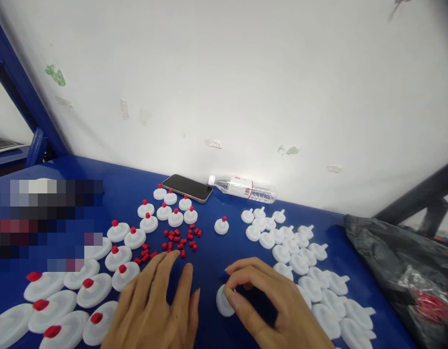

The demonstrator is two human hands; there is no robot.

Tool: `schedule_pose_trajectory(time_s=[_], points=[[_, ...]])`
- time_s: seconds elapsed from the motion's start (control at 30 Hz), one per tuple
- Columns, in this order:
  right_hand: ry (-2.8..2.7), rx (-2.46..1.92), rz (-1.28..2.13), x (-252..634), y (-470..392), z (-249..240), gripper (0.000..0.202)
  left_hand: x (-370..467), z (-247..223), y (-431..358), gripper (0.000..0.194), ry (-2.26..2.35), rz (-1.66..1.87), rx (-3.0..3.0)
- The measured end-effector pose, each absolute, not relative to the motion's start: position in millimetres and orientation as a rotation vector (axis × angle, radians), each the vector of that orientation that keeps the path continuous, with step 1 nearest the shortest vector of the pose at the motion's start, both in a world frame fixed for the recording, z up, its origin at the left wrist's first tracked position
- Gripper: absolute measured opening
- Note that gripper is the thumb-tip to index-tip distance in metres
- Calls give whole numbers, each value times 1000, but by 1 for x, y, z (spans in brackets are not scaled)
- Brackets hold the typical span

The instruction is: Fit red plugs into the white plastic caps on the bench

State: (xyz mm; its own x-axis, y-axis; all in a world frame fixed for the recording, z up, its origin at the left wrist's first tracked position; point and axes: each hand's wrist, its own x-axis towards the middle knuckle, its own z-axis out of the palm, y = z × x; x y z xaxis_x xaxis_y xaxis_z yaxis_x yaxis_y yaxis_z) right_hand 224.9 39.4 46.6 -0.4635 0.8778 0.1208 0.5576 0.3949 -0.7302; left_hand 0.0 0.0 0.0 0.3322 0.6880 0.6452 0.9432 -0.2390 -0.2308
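Right hand (270,300): fingers curled, pinching a white cap (224,301) on the table.
Left hand (154,305): flat, fingers spread, holding nothing.
Table (209,252): blue (loose red plugs (176,240) scattered).
Wall (224,87): white, scuffed.

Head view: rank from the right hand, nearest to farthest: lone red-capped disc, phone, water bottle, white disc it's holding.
1. White disc: in the right hand grip, at its fingertips.
2. Lone red-capped disc: mid-table, beyond the hand.
3. Phone and water bottle: both at the wall, phone left, bottle right; too close to call.
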Motion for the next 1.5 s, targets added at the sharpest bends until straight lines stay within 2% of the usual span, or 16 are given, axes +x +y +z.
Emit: schedule_pose_trajectory(time_s=[0.2,0.4,0.7,1.0,1.5], points=[[-2179,-1181,841,225,39,46,10,5,-17,1,45,-1293,-502,-2096],[-2201,-1199,832,227,36,45,10,8,-6,2,52,-1292,-448,-2016],[-2197,-1182,821,224,37,46,11,4,-9,4,45,-1250,-407,-2071],[-2219,-1165,821,225,36,45,11,13,3,8,43,-1175,-597,-2064],[-2236,-1092,768,225,37,42,16,8,-6,3,39,-1226,-351,-2215]])
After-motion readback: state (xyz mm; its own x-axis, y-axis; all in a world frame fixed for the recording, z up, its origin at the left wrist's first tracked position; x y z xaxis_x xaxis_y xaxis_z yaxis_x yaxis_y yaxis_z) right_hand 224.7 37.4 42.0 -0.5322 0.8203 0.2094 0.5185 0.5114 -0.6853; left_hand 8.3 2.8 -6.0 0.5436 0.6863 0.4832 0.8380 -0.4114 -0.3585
